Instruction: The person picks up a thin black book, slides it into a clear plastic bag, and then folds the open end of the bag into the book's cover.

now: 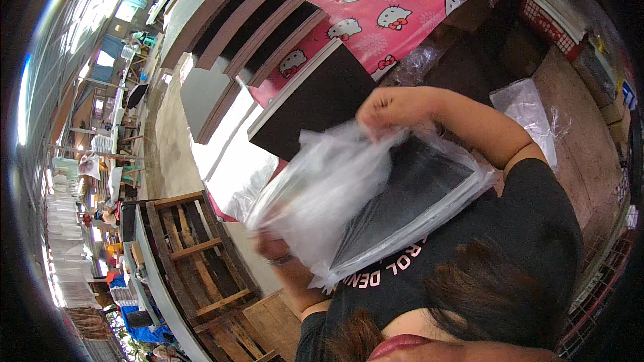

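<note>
A clear plastic bag (329,184) lies bunched and blurred over a flat black rectangular panel (409,184) with pale edges, held close against my body. My right hand (389,110) is closed on the gathered plastic at the panel's upper edge. At the bag's lower left is my left hand (272,245), smeared by motion and partly behind the plastic, so its fingers cannot be made out. Just beyond the bag, another black panel (315,97) with a light edge leans on the table.
A pink cartoon-print cloth covers the table (362,20). Several dark panels with brown-grey edges (245,20) stand stacked on its left. A wooden pallet (201,255) lies at lower left. Folded plastic (526,110) and a red crate (547,23) are on the right.
</note>
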Available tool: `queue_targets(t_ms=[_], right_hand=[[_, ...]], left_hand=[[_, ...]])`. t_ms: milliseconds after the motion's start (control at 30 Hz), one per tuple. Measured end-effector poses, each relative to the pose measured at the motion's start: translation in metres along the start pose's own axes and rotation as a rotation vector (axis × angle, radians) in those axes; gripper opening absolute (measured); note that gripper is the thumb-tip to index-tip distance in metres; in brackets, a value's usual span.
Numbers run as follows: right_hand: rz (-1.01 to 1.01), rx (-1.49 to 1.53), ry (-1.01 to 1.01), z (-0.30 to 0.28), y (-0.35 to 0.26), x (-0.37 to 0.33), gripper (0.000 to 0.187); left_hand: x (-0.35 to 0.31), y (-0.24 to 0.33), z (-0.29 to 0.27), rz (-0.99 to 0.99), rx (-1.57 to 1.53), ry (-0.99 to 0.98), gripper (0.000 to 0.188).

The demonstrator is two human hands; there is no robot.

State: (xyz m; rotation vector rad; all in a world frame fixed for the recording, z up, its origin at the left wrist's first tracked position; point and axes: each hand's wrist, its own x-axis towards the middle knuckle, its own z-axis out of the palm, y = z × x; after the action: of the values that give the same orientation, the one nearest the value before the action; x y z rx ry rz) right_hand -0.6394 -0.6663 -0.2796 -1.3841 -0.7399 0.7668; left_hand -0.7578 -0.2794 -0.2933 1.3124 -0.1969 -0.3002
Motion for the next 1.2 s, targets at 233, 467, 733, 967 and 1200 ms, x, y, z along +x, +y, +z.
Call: queue_targets(t_ms=[233, 467, 733, 967, 1200], right_hand=[[-0.45, 0.606, 0.336, -0.002, -0.014, 0.003, 0.025], [-0.18, 0.087, -0.122, -0.009, -0.009, -0.002, 0.015], [-0.367, 0.647, 0.313, -0.026, 0.006, 0.011, 0.032], [-0.455, -0.415, 0.824, -0.024, -0.024, 0.028, 0.048], [-0.574, -0.91, 1.019, 0.016, -0.015, -0.01, 0.033]], left_hand=[[0.005, -0.02, 0.033, -0.306, 0.647, -0.048, 0.052], [-0.005, -0.044, -0.056, 0.128, 0.292, -0.022, 0.046], [0.031, -0.011, -0.013, 0.021, -0.207, -0.047, 0.039], [0.113, 0.018, 0.018, 0.198, 0.283, 0.677, 0.03], [0.079, 0.005, 0.051, 0.478, 0.986, 0.742, 0.036]])
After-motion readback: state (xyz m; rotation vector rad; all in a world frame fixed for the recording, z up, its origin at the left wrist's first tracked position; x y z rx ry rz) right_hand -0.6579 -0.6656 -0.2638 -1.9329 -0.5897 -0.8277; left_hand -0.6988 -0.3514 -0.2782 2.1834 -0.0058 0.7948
